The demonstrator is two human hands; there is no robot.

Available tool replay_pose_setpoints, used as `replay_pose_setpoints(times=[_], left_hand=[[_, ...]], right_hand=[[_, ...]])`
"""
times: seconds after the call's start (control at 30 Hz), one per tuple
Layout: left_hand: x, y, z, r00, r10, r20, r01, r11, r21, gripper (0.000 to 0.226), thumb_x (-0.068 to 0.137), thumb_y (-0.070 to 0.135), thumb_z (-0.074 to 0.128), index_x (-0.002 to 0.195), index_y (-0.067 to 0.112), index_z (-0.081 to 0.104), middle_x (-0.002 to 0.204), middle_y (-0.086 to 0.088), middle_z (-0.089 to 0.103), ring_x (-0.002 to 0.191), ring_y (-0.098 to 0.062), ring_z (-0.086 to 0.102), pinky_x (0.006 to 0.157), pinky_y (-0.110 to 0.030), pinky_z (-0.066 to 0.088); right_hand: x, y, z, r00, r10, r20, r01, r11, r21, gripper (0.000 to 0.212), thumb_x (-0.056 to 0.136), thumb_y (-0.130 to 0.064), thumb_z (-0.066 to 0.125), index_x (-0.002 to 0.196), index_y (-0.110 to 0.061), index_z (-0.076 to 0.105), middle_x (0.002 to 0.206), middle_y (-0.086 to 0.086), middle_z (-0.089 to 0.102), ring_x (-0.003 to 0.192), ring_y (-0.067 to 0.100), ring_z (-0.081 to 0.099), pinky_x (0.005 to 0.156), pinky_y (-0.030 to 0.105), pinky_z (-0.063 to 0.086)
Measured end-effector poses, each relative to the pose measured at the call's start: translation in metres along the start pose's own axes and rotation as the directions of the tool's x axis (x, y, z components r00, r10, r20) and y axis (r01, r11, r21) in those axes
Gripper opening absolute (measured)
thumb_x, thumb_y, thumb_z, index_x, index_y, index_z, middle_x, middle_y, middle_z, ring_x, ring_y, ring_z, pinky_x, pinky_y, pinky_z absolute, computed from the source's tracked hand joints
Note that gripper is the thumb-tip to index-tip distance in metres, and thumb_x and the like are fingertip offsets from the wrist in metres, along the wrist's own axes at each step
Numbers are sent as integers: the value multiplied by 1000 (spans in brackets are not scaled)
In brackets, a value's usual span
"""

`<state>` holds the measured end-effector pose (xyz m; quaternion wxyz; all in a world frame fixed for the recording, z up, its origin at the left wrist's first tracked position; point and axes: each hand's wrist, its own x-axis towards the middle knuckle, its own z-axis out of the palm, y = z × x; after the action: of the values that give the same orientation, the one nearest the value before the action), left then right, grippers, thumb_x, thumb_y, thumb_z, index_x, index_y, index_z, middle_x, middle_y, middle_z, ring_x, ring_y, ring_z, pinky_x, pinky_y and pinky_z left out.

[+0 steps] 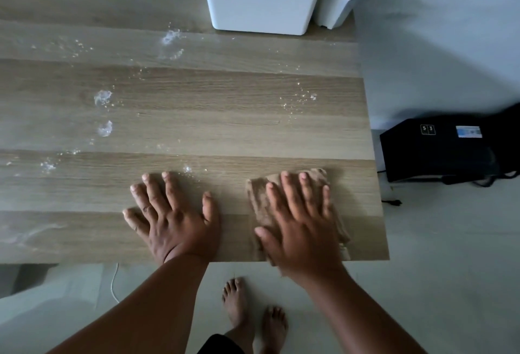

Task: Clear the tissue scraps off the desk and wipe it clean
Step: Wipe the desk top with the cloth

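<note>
On the wet wooden desk [197, 117], the right hand [301, 227] presses a brown cloth [261, 198] flat with straight fingers near the front right corner. The left hand [174, 213] lies flat beside it. Droplets [102, 97] spread beyond.

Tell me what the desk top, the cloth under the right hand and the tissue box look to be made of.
Desk top: wood-look planks with printed-looking grain, matt; probably laminate.
Cloth: soft tan fabric, creased and folded, pressed flat by the right hand.
Tissue box: smooth white body, likely plastic, with a light wooden or bamboo-look lid.
</note>
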<state>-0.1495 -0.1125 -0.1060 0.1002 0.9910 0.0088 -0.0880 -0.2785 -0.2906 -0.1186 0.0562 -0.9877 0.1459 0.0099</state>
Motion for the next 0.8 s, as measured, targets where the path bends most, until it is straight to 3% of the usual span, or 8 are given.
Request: replay_pose_setpoints(times=[0.17, 0.27, 0.33, 0.4, 0.5, 0.63, 0.7, 0.8], left_hand=[[0, 1, -1, 1000, 3, 3, -3, 1000, -3, 92, 91, 71, 24, 164, 20, 6, 173, -8, -7, 158, -25, -18, 126, -57, -7], [-1, 2, -3, 1000, 2, 21, -2, 1000, 1, 92, 90, 71, 23, 165, 20, 4, 173, -8, -9, 158, -25, -20, 126, -56, -8], [-1, 3, -4, 1000, 8, 27, -8, 1000, 3, 92, 90, 72, 21, 165, 20, 3, 173, -8, -11, 157, -25, -21, 126, -56, -8], [-1, 3, -5, 999, 9, 34, -9, 1000, 4, 93, 90, 72, 20, 165, 20, 2, 173, -8, -11, 157, -25, -21, 126, -56, -8], [-1, 3, -6, 999, 8, 38, -8, 1000, 6, 93, 90, 72, 19, 164, 20, 2, 173, -8, -10, 158, -26, -20, 126, -57, -7], [-1, 3, -6, 999, 1, 48, -2, 1000, 16, 94, 89, 73, 18, 164, 20, 2, 173, -7, -10, 158, -25, -20, 126, -57, -7], [-1, 4, -6, 999, -1, 46, 0, 1000, 15, 94, 88, 73, 19, 165, 20, 3, 173, -7, -9, 158, -24, -20, 126, -57, -7], [-2, 4, -6, 999, 0, 37, 0, 1000, 12, 94, 89, 72, 20, 164, 20, 4, 173, -8, -8, 158, -25, -19, 126, -57, -7]], right_hand=[[16, 63, -11, 972, 229, 45, -224, 970, -99, 81, 96, -71, 29, 162, -24, 26, 173, 10, 9, 159, 38, 4, 121, 70, 13], [62, 44, -14, 889, 456, 40, -451, 887, -96, 86, 92, -72, 27, 162, -21, 24, 172, 16, 10, 157, 44, 5, 118, 74, 12], [89, 22, -16, 851, 521, 69, -516, 853, -77, 90, 90, -74, 18, 163, -20, 20, 171, 19, 7, 156, 47, 1, 117, 74, 9], [99, 1, -16, 881, 465, 86, -461, 885, -61, 90, 91, -73, 18, 163, -20, 18, 171, 19, 4, 156, 47, -2, 117, 74, 5], [79, -15, -11, 954, 299, 40, -297, 954, -31, 87, 92, -72, 31, 163, -22, 24, 172, 17, 8, 157, 45, -1, 118, 73, 6], [25, 12, -6, 1000, 18, -22, -17, 1000, 3, 82, 91, -68, 47, 159, -25, 36, 172, 9, 17, 159, 37, 7, 120, 69, 15], [3, 38, -7, 999, 16, -37, -16, 1000, -3, 80, 92, -67, 48, 159, -24, 38, 172, 5, 17, 159, 33, 9, 121, 65, 18], [4, 64, -13, 988, 154, -18, -155, 987, -48, 79, 94, -64, 44, 160, -21, 35, 173, 6, 15, 160, 32, 8, 124, 62, 16]])
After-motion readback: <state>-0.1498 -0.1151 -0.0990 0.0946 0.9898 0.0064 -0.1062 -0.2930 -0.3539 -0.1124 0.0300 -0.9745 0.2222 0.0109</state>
